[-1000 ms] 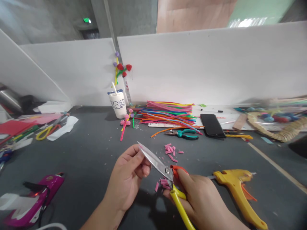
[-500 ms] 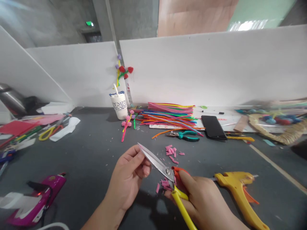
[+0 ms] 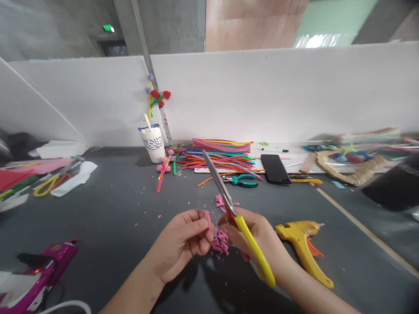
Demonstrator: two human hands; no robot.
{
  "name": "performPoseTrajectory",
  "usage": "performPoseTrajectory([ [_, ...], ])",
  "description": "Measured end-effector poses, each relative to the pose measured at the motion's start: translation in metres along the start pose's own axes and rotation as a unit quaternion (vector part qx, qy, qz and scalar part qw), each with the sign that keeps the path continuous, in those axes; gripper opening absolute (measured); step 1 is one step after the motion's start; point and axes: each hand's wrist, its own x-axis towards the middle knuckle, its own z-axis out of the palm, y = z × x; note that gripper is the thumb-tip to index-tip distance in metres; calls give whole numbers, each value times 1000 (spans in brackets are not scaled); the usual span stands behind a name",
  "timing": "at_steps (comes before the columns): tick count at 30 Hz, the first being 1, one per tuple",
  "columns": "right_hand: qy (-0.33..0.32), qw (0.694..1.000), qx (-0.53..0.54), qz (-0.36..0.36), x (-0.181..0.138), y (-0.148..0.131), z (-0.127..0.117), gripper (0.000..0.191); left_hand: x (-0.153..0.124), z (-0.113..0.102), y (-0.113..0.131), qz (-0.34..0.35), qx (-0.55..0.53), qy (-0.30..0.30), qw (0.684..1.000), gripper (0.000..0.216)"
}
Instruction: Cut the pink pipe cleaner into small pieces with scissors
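Observation:
My left hand [image 3: 188,237] pinches a short pink pipe cleaner piece [image 3: 207,219] between thumb and fingertips. In my right hand [image 3: 258,235] are scissors [image 3: 253,248] with yellow and orange handles, their blades pointing up and away from me. Between the hands, on the dark table, lies a small heap of cut pink pieces [image 3: 220,242]. A second group of pink pieces [image 3: 220,201] sits just beyond, partly hidden by the blades and right hand.
Colourful pipe cleaners [image 3: 222,155] lie at the back, with teal pliers [image 3: 244,180] in front and a black phone [image 3: 275,168] to their right. A yellow glue gun [image 3: 303,244] rests right of my right hand. A purple device [image 3: 42,270] is at left, a white cup [image 3: 153,146] behind.
The scissors have swung from the left fingertips to point up and forward, apart from the left hand. The pink piece now shows above my left fingers. The view has turned slightly right.

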Motion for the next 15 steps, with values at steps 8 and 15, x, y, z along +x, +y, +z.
performPoseTrajectory([
  [8, -37, 994, 103, 31, 2, -7, 3, 12, 2, 2, -11, -84, 57, -33, 994, 11],
  [15, 11, 998, 55, 31, 5, -5, 4, 16, 2, 8, -9, 27, 224, 67, 972, 9],
])
